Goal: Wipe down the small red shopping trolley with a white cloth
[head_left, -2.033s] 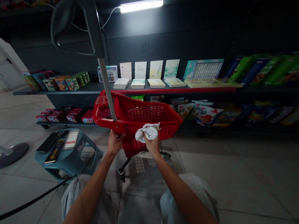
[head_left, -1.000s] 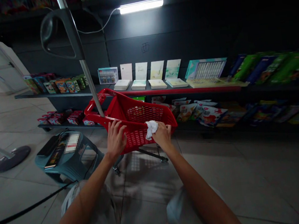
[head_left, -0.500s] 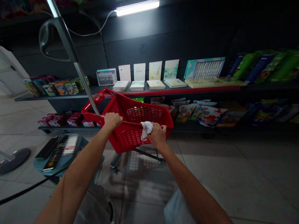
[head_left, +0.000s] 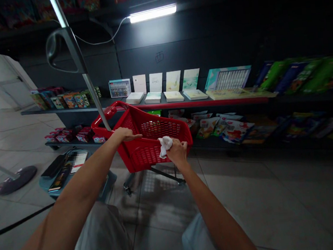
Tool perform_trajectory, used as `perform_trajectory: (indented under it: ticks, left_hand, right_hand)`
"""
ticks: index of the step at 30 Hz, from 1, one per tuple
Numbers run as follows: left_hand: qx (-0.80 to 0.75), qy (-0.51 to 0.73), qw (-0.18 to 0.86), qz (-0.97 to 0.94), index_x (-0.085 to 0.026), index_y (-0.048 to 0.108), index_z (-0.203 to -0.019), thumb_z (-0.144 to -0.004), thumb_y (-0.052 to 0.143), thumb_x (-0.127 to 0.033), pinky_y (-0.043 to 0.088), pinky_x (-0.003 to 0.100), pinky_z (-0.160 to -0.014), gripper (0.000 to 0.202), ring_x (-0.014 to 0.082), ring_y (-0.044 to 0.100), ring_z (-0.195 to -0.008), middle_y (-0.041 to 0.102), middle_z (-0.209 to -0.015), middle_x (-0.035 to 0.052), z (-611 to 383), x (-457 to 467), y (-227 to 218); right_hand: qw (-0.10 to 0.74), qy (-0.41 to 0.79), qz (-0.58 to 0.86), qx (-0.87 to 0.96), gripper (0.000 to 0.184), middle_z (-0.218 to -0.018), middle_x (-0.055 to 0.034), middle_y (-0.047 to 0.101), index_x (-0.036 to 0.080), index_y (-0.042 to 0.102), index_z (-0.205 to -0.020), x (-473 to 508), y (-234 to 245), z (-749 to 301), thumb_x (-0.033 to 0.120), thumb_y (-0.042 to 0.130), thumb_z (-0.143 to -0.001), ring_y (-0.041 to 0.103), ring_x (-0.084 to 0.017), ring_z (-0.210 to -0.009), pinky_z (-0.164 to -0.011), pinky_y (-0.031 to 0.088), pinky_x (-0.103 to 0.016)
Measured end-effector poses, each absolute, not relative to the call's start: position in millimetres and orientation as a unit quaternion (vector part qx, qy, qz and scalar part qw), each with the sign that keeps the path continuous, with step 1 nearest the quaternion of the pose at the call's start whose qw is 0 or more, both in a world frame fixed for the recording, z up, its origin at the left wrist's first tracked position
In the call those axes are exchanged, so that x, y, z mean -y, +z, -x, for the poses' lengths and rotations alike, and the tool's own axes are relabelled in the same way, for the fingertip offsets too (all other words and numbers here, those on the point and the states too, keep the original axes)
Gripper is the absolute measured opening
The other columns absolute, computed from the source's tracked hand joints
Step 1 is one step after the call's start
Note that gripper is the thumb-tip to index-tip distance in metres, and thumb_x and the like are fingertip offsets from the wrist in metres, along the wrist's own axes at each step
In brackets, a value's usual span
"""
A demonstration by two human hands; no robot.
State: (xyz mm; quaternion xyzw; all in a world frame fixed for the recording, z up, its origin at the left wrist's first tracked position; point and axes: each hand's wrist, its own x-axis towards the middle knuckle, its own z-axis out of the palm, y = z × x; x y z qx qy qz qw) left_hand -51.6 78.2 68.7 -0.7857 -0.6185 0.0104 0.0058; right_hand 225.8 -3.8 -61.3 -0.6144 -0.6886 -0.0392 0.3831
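Observation:
A small red shopping cart (head_left: 145, 154) with a mesh-sided basket stands in front of me on its metal wheeled frame. My left hand (head_left: 124, 134) lies on the near rim toward the handle, one digit stretched out along the rim; its other fingers are partly hidden. Farther right on that rim, my right hand (head_left: 178, 150) is closed around a crumpled white cloth (head_left: 165, 145), which sticks out on the hand's left side against the basket. The red handle (head_left: 102, 117) is at the cart's left end, near a metal pole (head_left: 92, 89).
Behind the cart, a dark shelf holds small books (head_left: 174, 96), boxes and snack bags (head_left: 234, 129). A blue-green stool (head_left: 50, 182) carrying a phone and dark items stands at left, near a round pole base (head_left: 17, 180). A black cable (head_left: 22, 220) crosses the lower left.
My left hand has loosened from the rim and a digit now points right. The right hand with the cloth has shifted very slightly. The view has tilted a little.

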Motion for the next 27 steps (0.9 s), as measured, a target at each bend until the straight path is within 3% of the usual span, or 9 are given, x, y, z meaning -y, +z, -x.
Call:
perform_trajectory:
  ticks: [4,8,14,23,27]
  left_hand:
    - [0.611,0.135,0.006,0.780,-0.017,0.081,-0.082,-0.076,0.058,-0.086,0.050,0.034,-0.091,0.072,0.0360,0.072,-0.106,0.078,-0.090,0.0215,67,-77,85]
    - [0.592,0.127,0.046,0.795,-0.015,0.083,-0.088,-0.077,0.056,-0.086,0.050,0.036,-0.088,0.077,0.0374,0.073,-0.102,0.077,-0.094,0.0241,74,-77,84]
    - [0.564,0.118,0.123,0.808,-0.015,0.084,-0.091,-0.088,0.036,-0.086,0.049,0.034,-0.082,0.086,0.0348,0.075,-0.098,0.078,-0.095,0.0243,69,-69,74]
    - [0.560,0.129,0.140,0.806,-0.014,0.085,-0.093,-0.089,0.031,-0.087,0.047,0.032,-0.074,0.090,0.0330,0.076,-0.093,0.079,-0.094,0.0230,55,-63,77]
    - [0.564,0.118,0.136,0.806,-0.014,0.085,-0.090,-0.088,0.033,-0.088,0.046,0.033,-0.072,0.091,0.0341,0.076,-0.091,0.079,-0.092,0.0236,48,-63,75]
  right_hand:
    - [0.361,-0.050,0.650,0.667,0.013,-0.103,-0.0120,0.076,0.017,0.070,-0.100,-2,-64,-246,0.021,0.061,-0.092,0.064,-0.027,-0.102,-0.089,0.030,-0.038]
    - [0.348,-0.047,0.687,0.636,0.013,-0.103,-0.0125,0.076,0.017,0.070,-0.099,-4,-70,-274,0.024,0.064,-0.090,0.064,-0.026,-0.102,-0.084,0.029,-0.036]
    - [0.334,-0.010,0.702,0.629,0.023,-0.112,-0.0119,0.076,0.018,0.072,-0.113,-1,-73,-303,0.024,0.064,-0.091,0.062,-0.026,-0.112,-0.083,0.028,-0.035]
    - [0.163,0.043,0.742,0.649,0.024,-0.117,-0.0147,0.074,0.014,0.071,-0.114,-2,-31,-308,0.019,0.064,-0.093,0.064,-0.026,-0.114,-0.079,0.029,-0.034]
    - [0.127,0.053,0.755,0.641,0.027,-0.119,-0.0142,0.074,0.018,0.070,-0.119,-4,-20,-308,0.019,0.063,-0.093,0.065,-0.027,-0.115,-0.082,0.033,-0.034]
